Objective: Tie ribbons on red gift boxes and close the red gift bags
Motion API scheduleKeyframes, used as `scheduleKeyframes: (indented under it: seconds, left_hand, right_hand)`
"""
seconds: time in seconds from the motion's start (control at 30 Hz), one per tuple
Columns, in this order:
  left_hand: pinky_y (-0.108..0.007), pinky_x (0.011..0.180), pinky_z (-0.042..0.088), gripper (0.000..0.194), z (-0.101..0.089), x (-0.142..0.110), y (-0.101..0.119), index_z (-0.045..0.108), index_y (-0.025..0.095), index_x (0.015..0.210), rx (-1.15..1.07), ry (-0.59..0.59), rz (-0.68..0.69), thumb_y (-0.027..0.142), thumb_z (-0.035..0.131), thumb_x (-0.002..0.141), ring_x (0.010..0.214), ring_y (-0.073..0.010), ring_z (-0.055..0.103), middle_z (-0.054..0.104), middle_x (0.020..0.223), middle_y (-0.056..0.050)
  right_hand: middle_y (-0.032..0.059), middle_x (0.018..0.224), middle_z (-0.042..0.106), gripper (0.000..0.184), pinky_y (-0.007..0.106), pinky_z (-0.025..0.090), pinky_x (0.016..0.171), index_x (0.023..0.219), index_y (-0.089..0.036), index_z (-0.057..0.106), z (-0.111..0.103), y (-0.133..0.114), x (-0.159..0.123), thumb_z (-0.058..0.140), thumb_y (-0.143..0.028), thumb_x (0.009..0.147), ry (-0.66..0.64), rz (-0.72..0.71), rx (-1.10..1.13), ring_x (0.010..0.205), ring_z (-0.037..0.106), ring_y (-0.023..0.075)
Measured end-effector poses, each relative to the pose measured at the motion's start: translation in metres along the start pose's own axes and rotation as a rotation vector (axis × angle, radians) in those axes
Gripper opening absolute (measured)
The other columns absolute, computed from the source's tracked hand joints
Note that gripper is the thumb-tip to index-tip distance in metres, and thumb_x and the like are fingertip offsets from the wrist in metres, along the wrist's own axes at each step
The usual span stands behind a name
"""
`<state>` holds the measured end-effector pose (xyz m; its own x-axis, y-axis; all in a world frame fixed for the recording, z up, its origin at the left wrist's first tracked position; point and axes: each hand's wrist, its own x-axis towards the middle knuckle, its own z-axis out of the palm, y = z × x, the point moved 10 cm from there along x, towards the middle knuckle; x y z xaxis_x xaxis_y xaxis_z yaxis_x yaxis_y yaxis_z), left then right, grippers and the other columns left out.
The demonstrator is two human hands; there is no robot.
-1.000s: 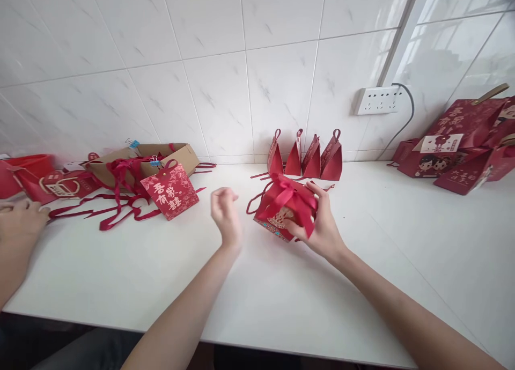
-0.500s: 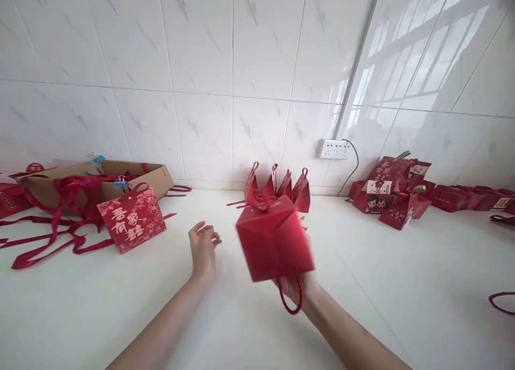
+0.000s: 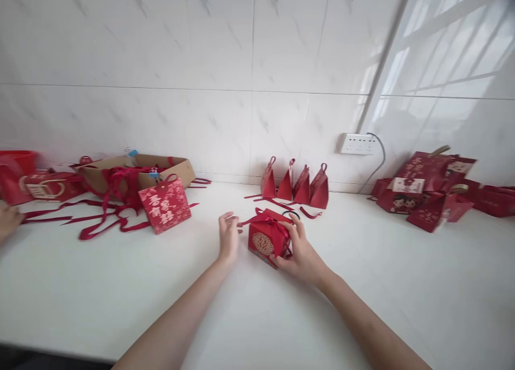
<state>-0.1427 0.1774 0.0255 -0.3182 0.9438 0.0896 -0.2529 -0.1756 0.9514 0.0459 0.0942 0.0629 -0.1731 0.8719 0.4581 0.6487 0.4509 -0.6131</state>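
Red gift box (image 3: 263,244) has come down and turned since the previous frame: there it was raised toward the camera, plain red face showing and cord loop hanging below; now it sits low at the centre of the frame, round gold emblem facing forward and ribbon bow (image 3: 276,231) on top. Whether its base fully meets the white table (image 3: 261,322) cannot be told.

Meaning for the work, as judged: bow and emblem side are now turned where both hands can get at them.

Grip. Right hand (image 3: 301,254), just right of centre, clasps the box from its right side, thumb low at the front, fingers over the top. Left hand (image 3: 229,238), just left of the box, has bent, partly spread fingers; a ribbon tail (image 3: 251,220) runs out toward their tips, but whether they pinch it cannot be told.

Other differences: view has shifted, and another person's hand (image 3: 7,220) is now at the left edge, absent from the previous frame. Unchanged in arrangement: four small peaked boxes (image 3: 301,187) behind the gift box, cardboard tray (image 3: 183,171) and lettered red box (image 3: 164,206) left of centre, stacked red boxes (image 3: 420,171) at right
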Motion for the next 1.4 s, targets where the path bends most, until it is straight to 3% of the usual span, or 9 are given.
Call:
scheduleKeyframes:
  seconds: [0.2, 0.47, 0.63, 0.73, 0.83, 1.0, 1.17, 1.3, 1.4]
  left_hand:
    - [-0.031, 0.081, 0.047, 0.022, -0.019, 0.005, 0.041, 0.047, 0.02, 0.095, 0.184, 0.107, 0.328, 0.015, 0.049, 0.073, 0.094, -0.0171, 0.057, 0.057, 0.099, -0.006]
    - [-0.039, 0.114, 0.014, 0.061, -0.129, 0.057, 0.14, 0.034, 0.019, 0.124, 0.484, 0.473, 0.58, 0.021, 0.064, 0.072, 0.14, -0.0228, 0.017, 0.025, 0.146, -0.015]
    - [-0.046, 0.099, 0.036, 0.046, -0.155, 0.108, 0.166, 0.057, 0.016, 0.101, 0.673, 0.324, 0.435, 0.033, 0.076, 0.062, 0.113, -0.0314, 0.053, 0.06, 0.114, -0.016]
    - [-0.036, 0.079, 0.047, 0.024, -0.139, 0.116, 0.156, 0.061, 0.014, 0.072, 0.734, 0.193, 0.372, 0.032, 0.074, 0.063, 0.081, -0.0245, 0.063, 0.067, 0.08, -0.009]
    - [-0.03, 0.071, 0.045, 0.023, -0.092, 0.1, 0.145, 0.06, 0.015, 0.064, 0.723, 0.07, 0.412, 0.036, 0.07, 0.065, 0.071, -0.0202, 0.061, 0.064, 0.067, -0.004]
    - [-0.023, 0.068, 0.044, 0.028, 0.017, 0.023, 0.135, 0.062, 0.017, 0.071, 0.58, -0.214, 0.526, 0.045, 0.064, 0.072, 0.072, -0.015, 0.059, 0.064, 0.072, 0.0]
    - [-0.02, 0.062, 0.042, 0.025, 0.083, -0.053, 0.111, 0.061, 0.017, 0.067, 0.5, -0.614, 0.522, 0.041, 0.066, 0.074, 0.063, -0.0107, 0.055, 0.061, 0.067, 0.002]
    - [-0.019, 0.057, 0.042, 0.023, 0.087, -0.072, 0.082, 0.061, 0.018, 0.069, 0.451, -0.751, 0.435, 0.039, 0.066, 0.077, 0.059, -0.0089, 0.054, 0.06, 0.065, 0.003]
    - [-0.018, 0.059, 0.046, 0.02, 0.082, -0.075, 0.078, 0.063, 0.018, 0.073, 0.37, -0.726, 0.442, 0.038, 0.068, 0.076, 0.063, -0.0097, 0.058, 0.063, 0.069, 0.002]
  right_hand:
    - [0.0103, 0.148, 0.008, 0.062, 0.038, 0.058, 0.076, 0.132, -0.027, 0.031, 0.005, 0.019, -0.004, 0.059, -0.035, 0.077, 0.036, -0.01, -0.037, 0.136, 0.025, 0.0337]
    - [0.0111, 0.138, 0.028, 0.057, 0.036, 0.058, 0.068, 0.131, -0.031, 0.033, 0.012, 0.035, 0.005, 0.055, -0.043, 0.08, 0.051, -0.023, -0.02, 0.109, 0.054, 0.028]
    - [0.0098, 0.137, 0.029, 0.06, 0.036, 0.058, 0.06, 0.131, -0.035, 0.033, 0.022, 0.044, 0.008, 0.057, -0.048, 0.077, -0.013, 0.069, 0.066, 0.063, 0.059, 0.014]
    - [0.0097, 0.138, 0.028, 0.062, 0.037, 0.057, 0.066, 0.134, -0.032, 0.031, 0.011, 0.048, 0.008, 0.053, -0.05, 0.078, 0.06, 0.092, 0.049, 0.085, 0.061, 0.0214]
    - [0.0145, 0.137, 0.031, 0.074, 0.041, 0.055, 0.072, 0.136, -0.024, 0.029, -0.017, 0.054, 0.006, 0.055, -0.053, 0.073, 0.237, 0.145, -0.045, 0.109, 0.052, 0.0314]
    - [0.0218, 0.135, 0.028, 0.088, 0.048, 0.05, 0.08, 0.134, -0.014, 0.03, -0.065, 0.07, -0.003, 0.059, -0.058, 0.063, 0.56, 0.295, -0.09, 0.122, 0.038, 0.0371]
    - [0.0251, 0.135, 0.025, 0.08, 0.063, 0.035, 0.094, 0.122, -0.013, 0.041, -0.087, 0.076, -0.003, 0.062, -0.063, 0.063, 0.529, 0.374, -0.173, 0.128, 0.028, 0.0439]
    - [0.0183, 0.13, 0.038, 0.042, 0.058, 0.037, 0.097, 0.116, -0.019, 0.046, -0.121, 0.001, -0.016, 0.043, -0.05, 0.087, 0.689, -0.107, -0.073, 0.125, 0.038, 0.0339]
    - [0.0117, 0.112, 0.054, 0.029, 0.043, 0.05, 0.088, 0.115, -0.022, 0.048, -0.104, -0.052, -0.015, 0.046, -0.037, 0.09, 0.44, -0.393, 0.16, 0.107, 0.056, 0.0247]
